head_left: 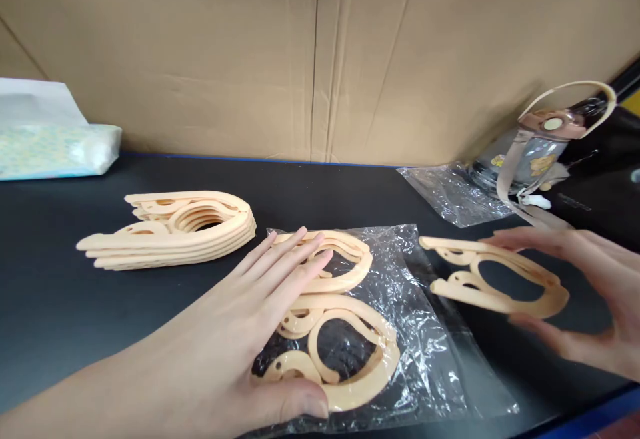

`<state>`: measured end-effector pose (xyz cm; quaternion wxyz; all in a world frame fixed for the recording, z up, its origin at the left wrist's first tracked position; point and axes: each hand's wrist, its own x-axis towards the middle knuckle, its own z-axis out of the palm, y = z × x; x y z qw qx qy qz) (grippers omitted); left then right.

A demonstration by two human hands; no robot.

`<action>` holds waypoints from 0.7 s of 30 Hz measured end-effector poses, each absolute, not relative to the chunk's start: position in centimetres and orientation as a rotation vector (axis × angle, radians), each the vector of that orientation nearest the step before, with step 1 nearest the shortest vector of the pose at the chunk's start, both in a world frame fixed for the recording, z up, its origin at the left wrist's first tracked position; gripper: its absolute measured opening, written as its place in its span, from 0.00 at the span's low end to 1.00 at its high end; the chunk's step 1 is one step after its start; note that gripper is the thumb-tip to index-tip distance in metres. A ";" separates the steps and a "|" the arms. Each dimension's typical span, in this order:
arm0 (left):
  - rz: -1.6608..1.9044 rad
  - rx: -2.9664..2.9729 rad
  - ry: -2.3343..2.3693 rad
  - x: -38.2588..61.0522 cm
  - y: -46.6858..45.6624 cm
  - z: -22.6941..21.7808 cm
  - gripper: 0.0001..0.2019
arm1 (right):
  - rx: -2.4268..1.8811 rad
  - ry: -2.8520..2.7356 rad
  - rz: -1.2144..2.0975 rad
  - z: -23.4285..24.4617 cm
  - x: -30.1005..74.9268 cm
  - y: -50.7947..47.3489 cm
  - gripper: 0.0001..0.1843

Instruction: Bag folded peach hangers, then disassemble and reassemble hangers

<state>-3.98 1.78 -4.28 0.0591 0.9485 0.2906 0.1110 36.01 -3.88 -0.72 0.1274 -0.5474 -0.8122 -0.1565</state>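
My left hand [250,319] lies flat with fingers stretched over a clear plastic bag [425,352]. Under that hand are two beige folding hangers, an upper one [357,266] and a lower one [370,386]; they appear to be inside the bag, though the film is hard to follow at their edges. To the right, my right hand [595,292] grips another folded hanger [540,306] by its rounded end, between thumb and fingers, its two arm tips facing left. Beyond my left hand, a neat stack of folded hangers [175,252] rests on the black table.
A packet of tissues [60,149] stands at the far left. At the back right are a clear bottle [530,152] with a carrying strap and a second plastic bag [455,189]. Cardboard [200,59] walls off the back of the black table [320,189].
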 end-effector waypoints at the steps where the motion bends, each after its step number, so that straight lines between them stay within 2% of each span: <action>1: 0.338 2.861 0.883 -4.0 1.8 -4.3 0.52 | -1.570 -2.394 -0.458 -1.0 35.7 -4.2 0.30; 4: 0.336 2.823 0.868 -4.0 1.9 -4.3 0.52 | -1.486 -2.467 -0.370 -1.4 34.3 -4.4 0.31; 10: 0.344 2.756 0.829 -4.0 1.9 -4.4 0.54 | -1.311 -2.475 0.007 -1.4 31.0 -3.3 0.35; 18: 0.376 2.724 0.834 -3.8 1.8 -4.3 0.51 | -1.154 -2.424 0.283 -3.2 28.0 -1.5 0.24; 21: 0.371 2.719 0.843 -3.4 1.9 -3.9 0.46 | -1.123 -2.427 0.378 -3.2 27.7 -1.3 0.26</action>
